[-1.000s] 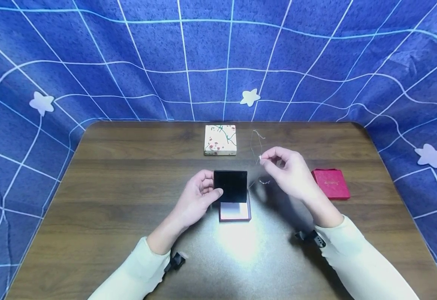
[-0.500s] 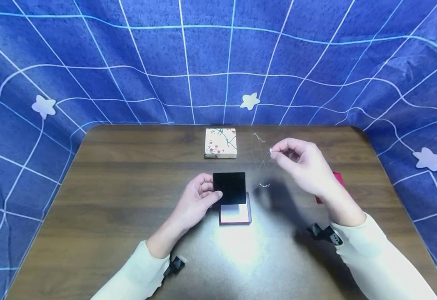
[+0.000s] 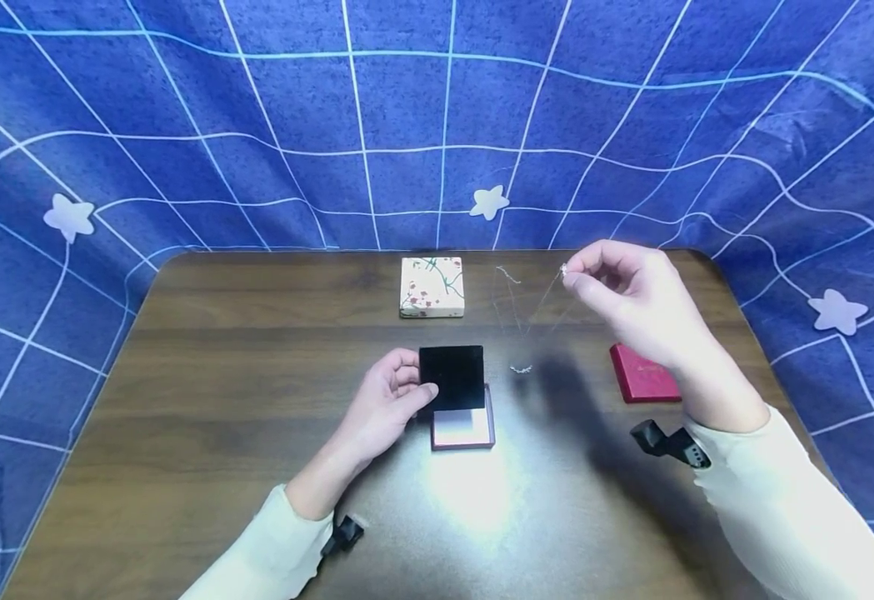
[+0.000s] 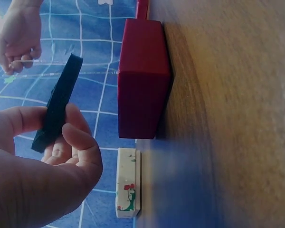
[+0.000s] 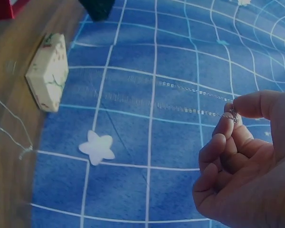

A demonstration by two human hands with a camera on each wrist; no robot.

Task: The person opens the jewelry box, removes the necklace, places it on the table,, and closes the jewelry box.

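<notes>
My left hand pinches a black square jewelry box insert pad between thumb and fingers. The pad hangs tilted over the back part of an open red box with a pale inside. To the right, my raised right hand pinches a fine silver necklace between thumb and fingertips. Two thin strands hang from the pinch toward the table; their lower ends are too faint to follow. Another thin chain lies on the table at the back. A small silver curved piece lies right of the pad.
A white box with a floral print stands near the table's back edge. A red square box or lid lies under my right forearm, partly hidden. A blue gridded cloth with stars hangs behind the wooden table.
My right hand has moved right and up, drawing the necklace strands away from the pad. The left hand still holds the pad in about the same place.
</notes>
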